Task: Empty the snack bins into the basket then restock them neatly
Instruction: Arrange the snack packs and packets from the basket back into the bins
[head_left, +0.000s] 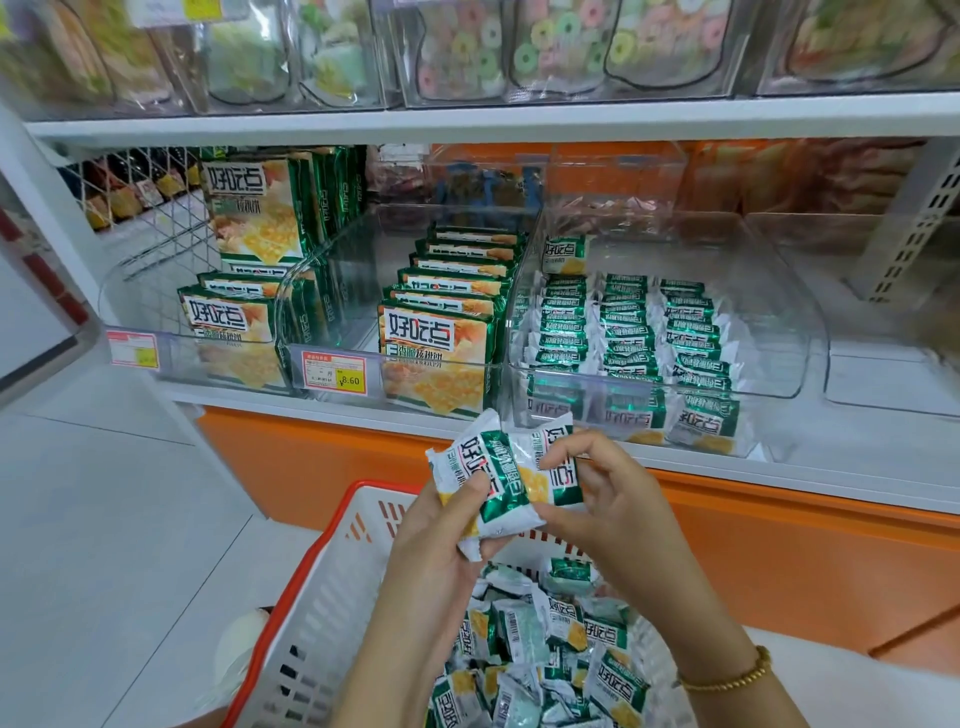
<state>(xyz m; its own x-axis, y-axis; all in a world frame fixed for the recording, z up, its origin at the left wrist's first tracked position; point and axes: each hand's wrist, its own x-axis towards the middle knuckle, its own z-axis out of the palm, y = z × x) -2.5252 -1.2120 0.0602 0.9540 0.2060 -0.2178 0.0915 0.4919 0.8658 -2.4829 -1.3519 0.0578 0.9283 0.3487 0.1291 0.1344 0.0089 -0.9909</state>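
Above the red-rimmed basket (291, 587) of loose packets, left hand (436, 540) grips one green-and-white snack packet (501, 501); right hand (608, 499) pinches a second packet (540, 447) touching it, below the half-stocked clear bin (779, 332).

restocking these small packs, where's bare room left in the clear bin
Bare floor runs along the right side of the clear plastic bin, between the three rows of small green-and-white packets and its right wall, and at the back, right of the lone upright packet. The bin's left is crowded with packets.
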